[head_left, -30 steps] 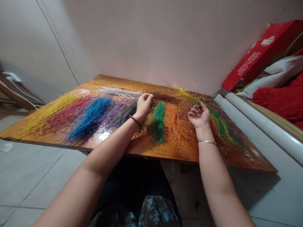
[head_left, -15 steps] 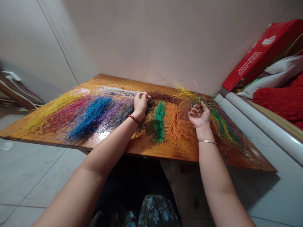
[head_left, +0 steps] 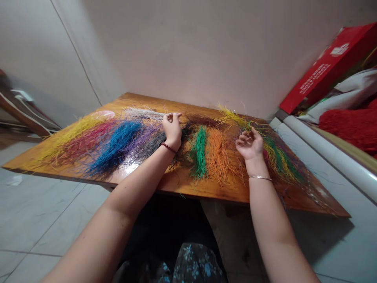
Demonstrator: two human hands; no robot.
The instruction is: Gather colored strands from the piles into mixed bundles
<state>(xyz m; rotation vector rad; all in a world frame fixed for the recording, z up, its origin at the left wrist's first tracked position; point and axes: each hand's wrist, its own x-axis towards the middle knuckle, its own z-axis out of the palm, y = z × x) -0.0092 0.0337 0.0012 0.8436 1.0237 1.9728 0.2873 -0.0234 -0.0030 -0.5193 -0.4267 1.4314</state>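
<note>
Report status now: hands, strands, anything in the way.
Left hand at the white strands, grip unclear. Right hand pinches a yellow-tipped bundle. Green strands and orange strands lie between the two hands.

Pretty dim indoor shot tbh, light seems to come from overhead. Blown-out white glare on the glossy orange-brown wooden surface, left of centre, while the black clothing on the lap loses almost all detail. Soft shadow under the surface's right corner. Thin multicoloured strands smear together, white lettering on the long red box is mushy, and wide-angle stretch elongates the bare forearms.
</note>
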